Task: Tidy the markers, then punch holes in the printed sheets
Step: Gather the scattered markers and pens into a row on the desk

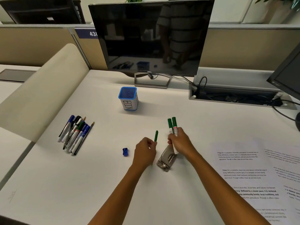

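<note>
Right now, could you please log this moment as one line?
left hand: green marker | right hand: two green markers | hole punch: idle

table [100, 184] looks matte white and smooth, hole punch [165, 159] is dull grey metal, pen cup [128, 99] is blue mesh (paper label stuck on), monitor [151, 34] screen's glossy black, printed sheets [243, 176] plain matte paper

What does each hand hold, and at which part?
The left hand pinches one green marker at its lower end. The right hand grips two green markers around their white barrels, caps pointing away.
</note>
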### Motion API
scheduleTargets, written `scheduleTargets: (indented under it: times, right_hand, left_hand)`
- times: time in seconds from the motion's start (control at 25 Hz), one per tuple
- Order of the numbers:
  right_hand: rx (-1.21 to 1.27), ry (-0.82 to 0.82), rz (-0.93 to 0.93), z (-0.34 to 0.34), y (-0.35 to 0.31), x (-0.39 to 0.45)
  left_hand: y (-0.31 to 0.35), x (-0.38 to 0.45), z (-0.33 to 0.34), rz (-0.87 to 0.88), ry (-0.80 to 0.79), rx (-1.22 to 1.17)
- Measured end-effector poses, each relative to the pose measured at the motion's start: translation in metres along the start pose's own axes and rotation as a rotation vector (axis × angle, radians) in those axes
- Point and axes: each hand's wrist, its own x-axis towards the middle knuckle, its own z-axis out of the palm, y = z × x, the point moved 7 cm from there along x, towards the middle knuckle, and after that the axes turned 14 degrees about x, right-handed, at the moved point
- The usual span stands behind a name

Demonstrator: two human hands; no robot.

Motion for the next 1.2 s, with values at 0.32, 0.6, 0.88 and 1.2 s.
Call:
scheduleTargets:
  times: [0.32, 0.6, 0.88, 1.2]
  right_hand:
    - [0.169, -0.165, -0.057, 0.053, 0.003, -0.031]
    - [-0.139, -0.214, -0.183, 0.097, 0.007, -0.049]
    - [-0.359, -0.677, -0.439, 0.156, 0.007, -0.076]
    - [-0.478, -0.537, -0.487, 0.162, 0.027, -0.037]
  left_hand:
    - [0.011, -0.019, -0.027, 0.077, 0.135, -0.38]
    - [-0.016, -0.028, 0.007, -0.283, -0.217, -0.964]
    - [-0.087, -0.022, -0.019, -0.553, 0.187, -1.251]
    - [-0.124, -0.001, -0.116, -0.251, 0.672, -0.901]
